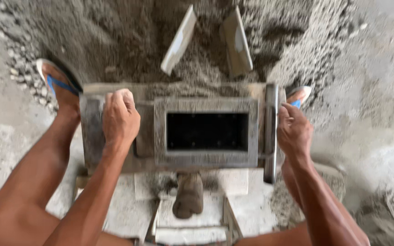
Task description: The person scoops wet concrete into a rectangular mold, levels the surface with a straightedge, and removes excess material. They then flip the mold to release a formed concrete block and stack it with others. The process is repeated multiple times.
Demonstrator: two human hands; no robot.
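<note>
The metal mould (206, 132) sits between both legs, its one rectangular opening empty and dark. The left hand (120, 119) rests curled on its left rim; the right hand (293, 132) clamps the upright handle (270, 132). Two flat boards (178, 40) stand in the sand pile (115, 41) beyond.

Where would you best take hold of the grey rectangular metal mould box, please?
Probably at its two short ends, one hand per side: the grey rectangular metal mould box is wide and open-topped. The left hand already rests on the left plate and the right hand beside the round metal bar.
</note>
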